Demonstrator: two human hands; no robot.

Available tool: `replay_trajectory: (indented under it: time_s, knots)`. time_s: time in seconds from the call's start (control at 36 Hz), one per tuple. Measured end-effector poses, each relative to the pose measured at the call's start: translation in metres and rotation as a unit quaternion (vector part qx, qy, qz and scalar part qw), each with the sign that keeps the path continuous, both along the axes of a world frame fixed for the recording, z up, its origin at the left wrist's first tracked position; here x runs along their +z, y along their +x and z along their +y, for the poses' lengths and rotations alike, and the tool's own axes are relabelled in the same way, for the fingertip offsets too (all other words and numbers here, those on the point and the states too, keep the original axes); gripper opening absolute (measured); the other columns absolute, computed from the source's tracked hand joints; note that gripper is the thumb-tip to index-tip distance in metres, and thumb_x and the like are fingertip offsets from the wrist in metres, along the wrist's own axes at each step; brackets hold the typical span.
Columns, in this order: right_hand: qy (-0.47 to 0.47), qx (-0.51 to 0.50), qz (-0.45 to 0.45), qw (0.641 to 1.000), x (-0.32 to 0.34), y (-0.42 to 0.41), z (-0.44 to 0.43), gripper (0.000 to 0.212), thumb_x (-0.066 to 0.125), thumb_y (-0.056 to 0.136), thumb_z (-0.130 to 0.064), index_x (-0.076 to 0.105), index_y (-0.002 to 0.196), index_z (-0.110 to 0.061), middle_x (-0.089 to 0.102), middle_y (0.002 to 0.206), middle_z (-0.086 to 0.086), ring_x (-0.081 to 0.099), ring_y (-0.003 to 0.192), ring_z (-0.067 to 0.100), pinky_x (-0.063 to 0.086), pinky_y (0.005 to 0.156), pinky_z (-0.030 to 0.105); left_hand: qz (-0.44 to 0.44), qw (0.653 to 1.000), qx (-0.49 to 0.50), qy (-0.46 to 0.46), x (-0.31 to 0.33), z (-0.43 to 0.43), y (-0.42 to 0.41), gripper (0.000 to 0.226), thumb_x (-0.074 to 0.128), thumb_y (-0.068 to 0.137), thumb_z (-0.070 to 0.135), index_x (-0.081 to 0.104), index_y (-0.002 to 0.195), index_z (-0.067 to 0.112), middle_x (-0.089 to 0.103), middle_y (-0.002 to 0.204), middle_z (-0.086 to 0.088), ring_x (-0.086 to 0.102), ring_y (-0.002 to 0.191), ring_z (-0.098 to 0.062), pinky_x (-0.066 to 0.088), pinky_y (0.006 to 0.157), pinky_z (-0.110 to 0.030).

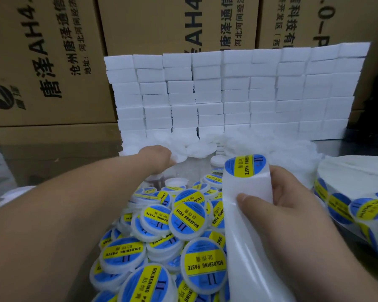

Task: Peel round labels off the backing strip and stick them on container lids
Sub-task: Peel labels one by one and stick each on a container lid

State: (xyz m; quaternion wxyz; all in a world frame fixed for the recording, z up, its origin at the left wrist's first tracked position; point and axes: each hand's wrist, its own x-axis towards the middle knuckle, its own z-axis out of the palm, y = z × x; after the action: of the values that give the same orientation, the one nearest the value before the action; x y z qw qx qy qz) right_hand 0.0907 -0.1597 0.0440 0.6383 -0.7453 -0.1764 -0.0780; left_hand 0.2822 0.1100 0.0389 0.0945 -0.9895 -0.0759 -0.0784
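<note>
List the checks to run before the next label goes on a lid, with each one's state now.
1. Left hand reaches a blank lid in the far pile: ok.
2. Lid firmly gripped: cannot tell, the fingers are hidden.
3. Right hand pinches the backing strip: ok.
4. Label sits at the strip's top bend: ok.
5. Lid brought up to the label: not ok, they are apart.
</note>
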Motion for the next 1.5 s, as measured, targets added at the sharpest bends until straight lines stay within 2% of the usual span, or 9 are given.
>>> replay_trajectory:
  time_s: [0.14, 0.22, 0.39, 0.58, 0.78, 0.92, 1.17, 1.36, 1.5]
  knots:
    - [-0.001, 0.007, 0.001, 1.000, -0.002, 0.000, 0.000, 0.037, 0.056, 0.079, -0.014, 0.057, 0.092, -0.048, 0.069, 0.081, -0.020, 0.065, 0.070, 0.000, 0.050, 0.068, 0.030, -0.119, 0.975, -0.010, -0.187, 0.018, -0.016, -0.010, 0.031, 0.032, 0.096, 0.016, 0.046, 0.123, 0.013, 0.052, 0.127, -0.014, 0.051, 0.102, -0.029, 0.038, 0.077, -0.029]
    - [-0.014, 0.030, 0.013, 0.999, 0.000, 0.000, 0.003, 0.038, 0.053, 0.082, -0.009, 0.059, 0.089, -0.046, 0.070, 0.077, -0.016, 0.065, 0.065, 0.006, 0.051, 0.058, 0.027, -0.176, 0.908, -0.040, -0.377, 0.038, -0.036, -0.034, 0.046, 0.036, 0.093, 0.011, 0.041, 0.135, 0.027, 0.050, 0.132, -0.010, 0.056, 0.107, -0.030, 0.040, 0.074, -0.025]
    - [-0.034, 0.064, 0.017, 0.997, -0.001, -0.002, 0.005, 0.048, 0.044, 0.079, 0.004, 0.066, 0.082, -0.038, 0.071, 0.069, -0.007, 0.065, 0.058, 0.013, 0.049, 0.046, 0.022, -0.240, 0.802, -0.138, -0.529, 0.069, -0.092, -0.134, 0.025, 0.044, 0.087, 0.014, 0.051, 0.075, 0.034, 0.050, 0.079, 0.007, 0.050, 0.069, -0.018, 0.042, 0.058, -0.028]
    - [-0.040, 0.079, -0.004, 0.996, -0.004, -0.004, 0.007, 0.021, 0.048, 0.075, 0.003, 0.062, 0.080, -0.011, 0.057, 0.067, 0.014, 0.048, 0.059, 0.017, 0.038, 0.055, 0.028, -0.199, 0.819, -0.207, -0.497, 0.036, -0.125, -0.243, 0.021, 0.043, 0.085, 0.040, 0.060, 0.075, 0.032, 0.056, 0.076, 0.008, 0.046, 0.060, 0.002, 0.036, 0.054, -0.006]
    - [-0.075, 0.124, -0.043, 0.989, -0.003, -0.012, 0.012, 0.028, 0.055, 0.078, -0.001, 0.068, 0.085, -0.025, 0.071, 0.081, -0.002, 0.066, 0.077, 0.018, 0.054, 0.067, 0.036, -0.316, 0.850, -0.159, -0.390, 0.000, -0.125, -0.251, 0.011, 0.050, 0.074, 0.035, 0.056, 0.075, 0.045, 0.057, 0.087, 0.018, 0.050, 0.088, 0.003, 0.037, 0.075, -0.009]
    - [-0.114, 0.114, -0.086, 0.983, -0.003, -0.011, 0.011, 0.010, 0.059, 0.082, -0.007, 0.064, 0.078, -0.016, 0.067, 0.075, 0.001, 0.062, 0.069, 0.018, 0.048, 0.059, 0.031, -0.318, 0.877, -0.163, -0.322, -0.005, -0.120, -0.247, 0.031, 0.058, 0.069, 0.044, 0.070, 0.093, 0.028, 0.059, 0.091, 0.015, 0.055, 0.094, -0.006, 0.041, 0.079, -0.021]
    - [-0.113, 0.147, -0.117, 0.976, -0.005, -0.011, 0.012, 0.021, 0.055, 0.086, -0.012, 0.064, 0.075, -0.027, 0.052, 0.058, -0.005, 0.042, 0.054, 0.001, 0.032, 0.048, 0.015, -0.315, 0.866, -0.196, -0.336, -0.011, -0.110, -0.251, 0.010, 0.051, 0.062, 0.061, 0.049, 0.069, 0.054, 0.058, 0.087, 0.020, 0.051, 0.088, 0.006, 0.037, 0.077, -0.008]
    - [-0.115, 0.108, -0.109, 0.981, -0.005, -0.010, 0.011, 0.023, 0.056, 0.084, -0.013, 0.060, 0.084, -0.035, 0.069, 0.081, -0.012, 0.062, 0.069, 0.003, 0.050, 0.064, 0.025, -0.427, 0.750, -0.051, -0.502, -0.008, -0.084, -0.236, 0.016, 0.056, 0.083, 0.044, 0.064, 0.071, 0.035, 0.059, 0.059, 0.018, 0.047, 0.052, 0.005, 0.035, 0.047, -0.008]
    - [-0.126, 0.032, -0.152, 0.980, -0.005, -0.010, 0.009, 0.062, 0.058, 0.082, -0.013, 0.029, 0.111, -0.060, 0.058, 0.099, -0.021, 0.062, 0.084, 0.005, 0.051, 0.078, 0.030, -0.428, 0.698, 0.016, -0.574, -0.009, -0.071, -0.226, 0.031, 0.048, 0.084, 0.052, 0.060, 0.077, 0.025, 0.057, 0.065, 0.002, 0.049, 0.062, -0.014, 0.041, 0.058, -0.030]
